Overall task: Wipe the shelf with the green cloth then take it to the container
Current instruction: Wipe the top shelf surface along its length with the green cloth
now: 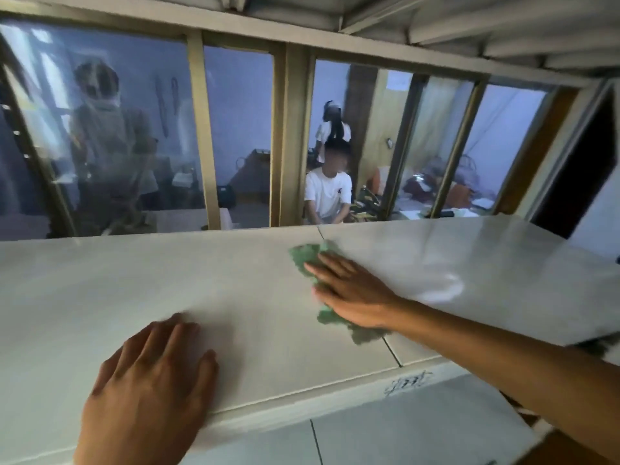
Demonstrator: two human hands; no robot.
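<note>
R hand (352,290) flat on crumpled green cloth (303,258), glossy shelf (100,280).

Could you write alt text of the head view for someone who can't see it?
A person's right hand presses a green cloth flat on a pale shelf, while the left hand rests open near the shelf's front edge.

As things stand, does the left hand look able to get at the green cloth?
Probably yes. The left hand rests flat on the shelf, and only bare shelf surface lies between it and the green cloth. But the right hand presses flat on most of the cloth, leaving only its edges free.
</note>
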